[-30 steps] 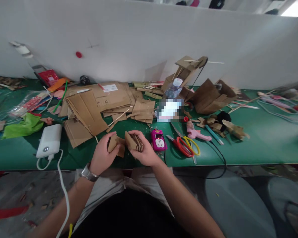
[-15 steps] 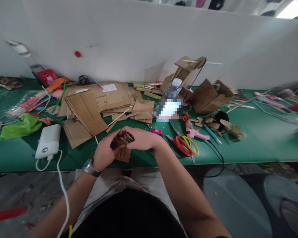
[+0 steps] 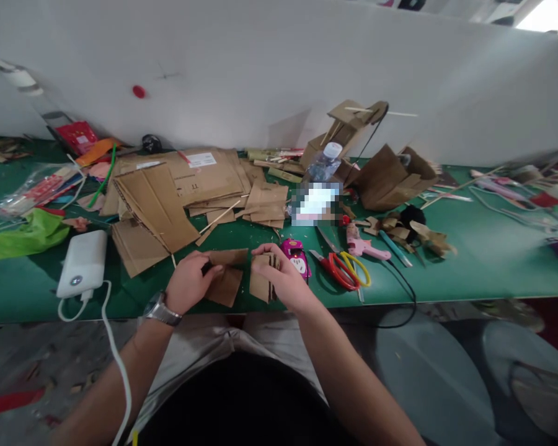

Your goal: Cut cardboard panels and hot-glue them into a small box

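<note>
My left hand [image 3: 191,280], with a watch on its wrist, is closed on a creased cardboard piece [image 3: 225,286] near the table's front edge. My right hand [image 3: 283,279] grips a small stack of cardboard pieces [image 3: 261,280], its layered edges showing between thumb and fingers. A narrow gap separates the two lots of cardboard. Just right of the right hand sits a purple and white power socket [image 3: 298,260]. Red-handled scissors [image 3: 340,271] and yellow-handled scissors [image 3: 359,267] lie farther right, beside a pink glue gun [image 3: 367,248].
Cardboard sheets [image 3: 162,204] lie left and behind my hands. A white power bank [image 3: 82,263] with a cable is at the left. A plastic bottle [image 3: 325,162], a pixelated bright screen [image 3: 317,201] and an open cardboard box [image 3: 390,179] stand at the back.
My hands have moved apart, the right one going right with the stack while the left keeps the creased piece. The power socket now shows more fully.
</note>
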Motion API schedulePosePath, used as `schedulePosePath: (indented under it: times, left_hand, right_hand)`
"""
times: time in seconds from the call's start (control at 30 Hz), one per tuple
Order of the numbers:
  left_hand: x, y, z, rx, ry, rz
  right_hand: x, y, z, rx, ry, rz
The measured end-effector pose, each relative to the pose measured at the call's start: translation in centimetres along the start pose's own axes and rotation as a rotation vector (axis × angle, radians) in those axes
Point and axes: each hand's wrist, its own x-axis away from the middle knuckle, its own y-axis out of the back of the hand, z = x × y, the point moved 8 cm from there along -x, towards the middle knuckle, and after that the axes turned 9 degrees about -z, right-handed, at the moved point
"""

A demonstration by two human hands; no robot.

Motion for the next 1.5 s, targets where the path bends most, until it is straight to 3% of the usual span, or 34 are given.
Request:
schedulePosePath:
  times: [0.07, 0.23, 0.4, 0.67, 1.03, 1.3, 1.5]
  left_hand:
    - [0.1, -0.1, 0.0, -0.022, 0.008, 0.008]
    - [0.6, 0.0, -0.9, -0.047, 0.026, 0.027]
    - [1.3, 0.9, -1.7, -0.048, 0.064, 0.044]
    - [1.3, 1.2, -1.7, -0.058, 0.118, 0.086]
    - [1.4, 1.0, -1.4, -0.057, 0.129, 0.100]
    - [1.3, 1.0, -1.5, -0.063, 0.132, 0.105]
    - [1.3, 1.0, -1.4, -0.081, 0.133, 0.104]
  right_hand:
    - [0.5, -0.1, -0.6, -0.013, -0.009, -0.037]
    - [0.5, -1.2, -1.5, 0.090, -0.027, 0.027]
    - [-1.5, -0.9, 0.5, 0.315, 0.074, 0.048]
    - [-4.2, -2.1, 2.9, 0.575, 0.152, 0.244]
    - [-4.6, -0.9, 3.4, 0.617, 0.185, 0.196]
    - [-4.4, -1.9, 3.3, 0.630, 0.203, 0.253]
    - [-3.8, -0.9, 3.4, 0.596, 0.189, 0.205]
